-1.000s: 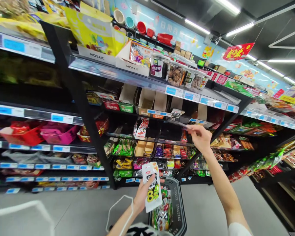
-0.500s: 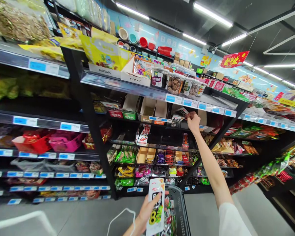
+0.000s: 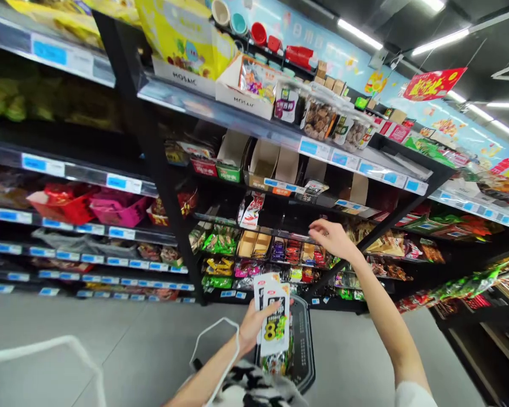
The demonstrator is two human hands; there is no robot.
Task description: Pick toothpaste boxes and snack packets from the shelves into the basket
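Note:
My left hand (image 3: 254, 325) grips two white snack packets (image 3: 277, 319), fanned one over the other, with black lettering and a green and yellow print. They are upright above a dark grey shopping basket (image 3: 304, 345) with colourful packets (image 3: 275, 362) inside. My right hand (image 3: 333, 237) hovers before the middle shelf, its fingers loosely bent and apart, with nothing seen in them. Above it, a black-and-white packet (image 3: 313, 189) lies at the front of a display box on the shelf. A red-and-white packet (image 3: 251, 209) stands on the shelf further left.
Jars of dried snacks (image 3: 318, 116) and yellow bags (image 3: 182, 39) line the top shelf. Red (image 3: 57, 204) and pink (image 3: 116, 209) bins sit on the left shelves. A black shelf post (image 3: 152, 152) divides the racks. A white cord (image 3: 218, 325) hangs near my left arm.
My right hand has drawn down and away from the black-and-white packet in the box. Two packets now show fanned in my left hand, where one showed before. The view has tilted down.

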